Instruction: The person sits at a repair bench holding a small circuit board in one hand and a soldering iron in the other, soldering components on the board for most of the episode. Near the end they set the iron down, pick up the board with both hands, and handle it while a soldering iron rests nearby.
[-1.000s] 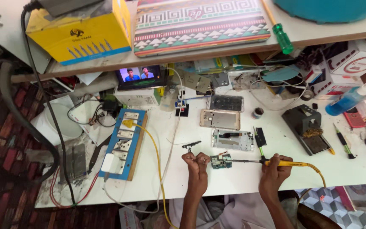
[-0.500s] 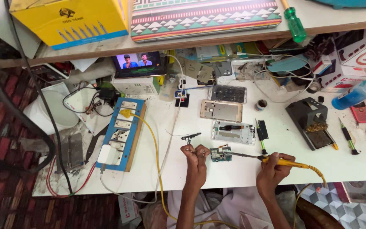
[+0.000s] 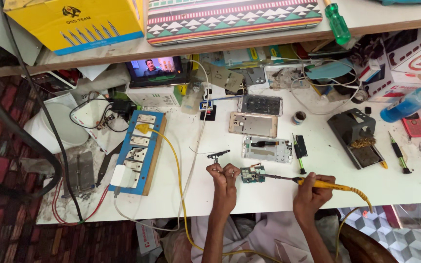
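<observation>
Pinching solder over circuit board [image 3: 253, 174] near table edge [image 3: 269, 202], left fingers [image 3: 222, 171]; right fingers [image 3: 308, 187] wrapping yellow iron [image 3: 325, 184]

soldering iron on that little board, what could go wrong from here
1. The left hand sits right beside the small circuit board where the soldering iron tip meets it; a slip could burn fingers.
2. The iron's yellow cord drops off the table edge by the right hand; a snag might jerk the tip.
3. Opened phone frames lie just behind the board, so a stray tip could possibly scorch them.
</observation>
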{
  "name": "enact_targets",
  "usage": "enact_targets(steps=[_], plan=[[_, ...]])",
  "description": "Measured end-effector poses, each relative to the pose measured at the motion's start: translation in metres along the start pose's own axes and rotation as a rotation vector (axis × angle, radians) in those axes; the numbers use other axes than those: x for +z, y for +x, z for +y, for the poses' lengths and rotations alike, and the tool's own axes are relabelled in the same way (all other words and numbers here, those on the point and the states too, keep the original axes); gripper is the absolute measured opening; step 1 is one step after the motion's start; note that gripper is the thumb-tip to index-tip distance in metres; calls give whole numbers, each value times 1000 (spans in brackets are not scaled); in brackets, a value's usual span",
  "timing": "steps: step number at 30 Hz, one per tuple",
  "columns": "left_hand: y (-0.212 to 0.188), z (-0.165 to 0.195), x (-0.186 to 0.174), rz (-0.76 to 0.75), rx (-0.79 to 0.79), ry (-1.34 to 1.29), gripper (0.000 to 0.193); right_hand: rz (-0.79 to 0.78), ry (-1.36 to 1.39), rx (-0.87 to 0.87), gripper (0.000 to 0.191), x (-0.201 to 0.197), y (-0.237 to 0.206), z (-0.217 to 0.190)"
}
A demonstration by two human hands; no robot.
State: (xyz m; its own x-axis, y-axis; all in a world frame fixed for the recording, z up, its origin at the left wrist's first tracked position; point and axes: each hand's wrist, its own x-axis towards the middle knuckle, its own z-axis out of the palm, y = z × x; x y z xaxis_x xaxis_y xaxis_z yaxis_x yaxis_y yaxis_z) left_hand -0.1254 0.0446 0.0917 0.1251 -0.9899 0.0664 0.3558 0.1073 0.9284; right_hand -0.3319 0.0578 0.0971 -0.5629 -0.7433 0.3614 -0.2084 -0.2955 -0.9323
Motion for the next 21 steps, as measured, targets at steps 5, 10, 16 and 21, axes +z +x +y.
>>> enact_targets(steps=[5, 10, 16, 21], plan=[[-1, 1, -2, -19, -3, 1, 18, 35, -78, -60, 20, -6, -7, 8], [-2, 2, -1, -40, 63, 45, 20, 35, -135, -166, 33, -10, -10, 11], [-6, 0, -3, -43, 36, 37, 21, 77, 51, 19, 20, -7, -7, 5], [-8, -9, -4, -53, 121, 115, 20, 63, 26, 30, 17, -5, -5, -2]])
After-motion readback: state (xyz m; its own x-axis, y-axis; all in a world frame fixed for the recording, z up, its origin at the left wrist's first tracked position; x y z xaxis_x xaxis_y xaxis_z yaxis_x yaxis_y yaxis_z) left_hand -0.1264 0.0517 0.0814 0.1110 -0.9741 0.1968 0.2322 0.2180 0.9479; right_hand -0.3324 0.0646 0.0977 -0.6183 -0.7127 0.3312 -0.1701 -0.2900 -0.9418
